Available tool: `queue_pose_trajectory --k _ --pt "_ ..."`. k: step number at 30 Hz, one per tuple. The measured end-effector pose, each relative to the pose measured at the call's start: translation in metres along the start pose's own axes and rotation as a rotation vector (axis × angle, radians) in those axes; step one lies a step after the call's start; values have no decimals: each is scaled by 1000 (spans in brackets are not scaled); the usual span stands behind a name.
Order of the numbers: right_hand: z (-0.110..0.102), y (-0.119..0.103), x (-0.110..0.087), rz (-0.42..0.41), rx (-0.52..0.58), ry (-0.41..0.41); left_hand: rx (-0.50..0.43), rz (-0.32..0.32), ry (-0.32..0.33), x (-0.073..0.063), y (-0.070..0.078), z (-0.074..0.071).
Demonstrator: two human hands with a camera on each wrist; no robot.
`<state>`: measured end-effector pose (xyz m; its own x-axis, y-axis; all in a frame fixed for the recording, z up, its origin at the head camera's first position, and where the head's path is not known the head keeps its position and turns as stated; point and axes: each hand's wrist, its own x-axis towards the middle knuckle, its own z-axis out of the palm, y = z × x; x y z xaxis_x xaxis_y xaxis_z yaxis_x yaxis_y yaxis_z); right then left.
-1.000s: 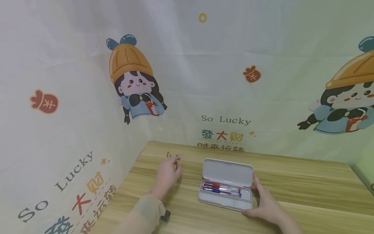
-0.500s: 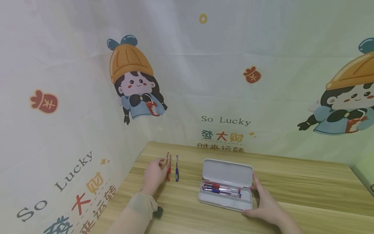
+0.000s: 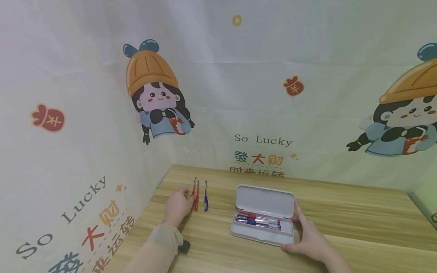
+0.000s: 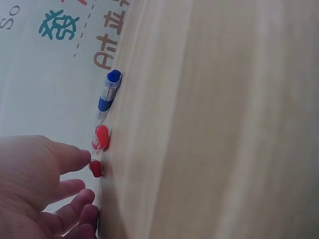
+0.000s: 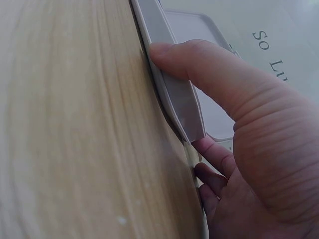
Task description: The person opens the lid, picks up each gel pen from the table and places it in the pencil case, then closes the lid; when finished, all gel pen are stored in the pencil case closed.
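Three pens lie side by side on the wooden table in the head view: a blue pen [image 3: 206, 197], a red pen [image 3: 197, 197] and another red pen [image 3: 194, 185] at the far left. My left hand [image 3: 178, 206] is at the leftmost red pen. In the left wrist view, its thumb [image 4: 75, 157] reaches the red end [image 4: 95, 168] of that pen, with the other fingers loosely bent below. My right hand [image 3: 308, 237] grips the right end of an open grey pencil case [image 3: 256, 236], thumb in front and fingers behind. Red and blue pens [image 3: 257, 220] lie inside it.
The wooden table [image 3: 358, 216] reaches back to a pale cloth backdrop [image 3: 218, 94] with printed cartoon figures and lettering. The case's raised lid [image 3: 265, 201] leans back behind its tray. A dark object [image 3: 184, 247] shows at my left sleeve cuff.
My left hand has moved left from over the pens to their left side, uncovering them, then slightly nearer the leftmost red pen. The right hand and pencil case have stayed in place.
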<state>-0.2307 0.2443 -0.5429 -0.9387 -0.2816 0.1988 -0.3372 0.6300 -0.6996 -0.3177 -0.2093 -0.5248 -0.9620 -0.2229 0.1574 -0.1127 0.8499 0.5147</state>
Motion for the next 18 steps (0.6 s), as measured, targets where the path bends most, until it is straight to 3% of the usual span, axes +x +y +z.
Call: queue_pose_trajectory --k 11,18 --pt "0 -3 -2 7 -6 -4 56 -22 -53 0 -1 0" --pt "-1 -5 -2 15 -8 -4 57 -22 -44 2 -4 2"
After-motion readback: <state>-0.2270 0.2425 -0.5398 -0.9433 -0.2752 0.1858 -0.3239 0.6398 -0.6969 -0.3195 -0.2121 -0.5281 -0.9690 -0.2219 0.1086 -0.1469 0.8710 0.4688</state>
